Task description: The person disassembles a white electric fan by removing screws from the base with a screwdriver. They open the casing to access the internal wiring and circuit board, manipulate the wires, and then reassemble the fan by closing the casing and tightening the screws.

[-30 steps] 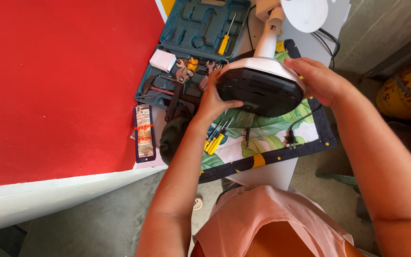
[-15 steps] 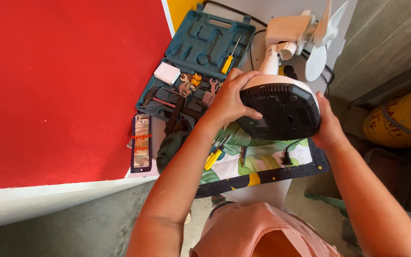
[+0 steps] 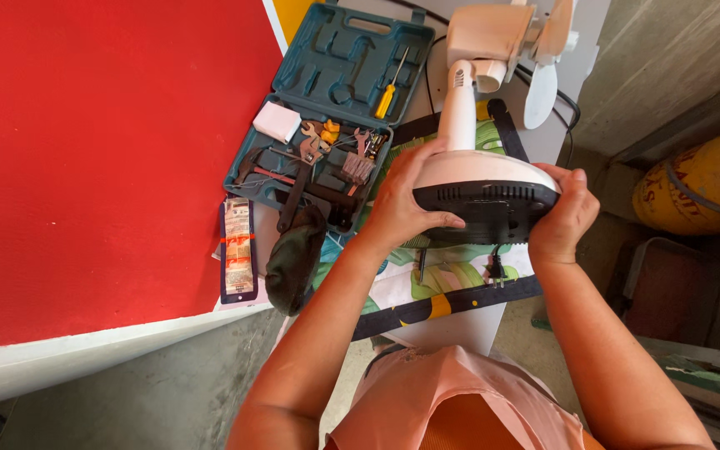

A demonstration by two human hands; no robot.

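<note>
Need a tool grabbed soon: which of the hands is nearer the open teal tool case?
Left. The left hand grips the fan base on the side right beside the tool case; the right hand holds the base's far side, away from the case.

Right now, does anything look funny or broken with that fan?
Yes. The white fan is tipped onto its side, so its dark underside faces the camera, gripped by the left hand and right hand. No guard shows around the blade. Tools lie jumbled in the open teal toolbox.
</note>
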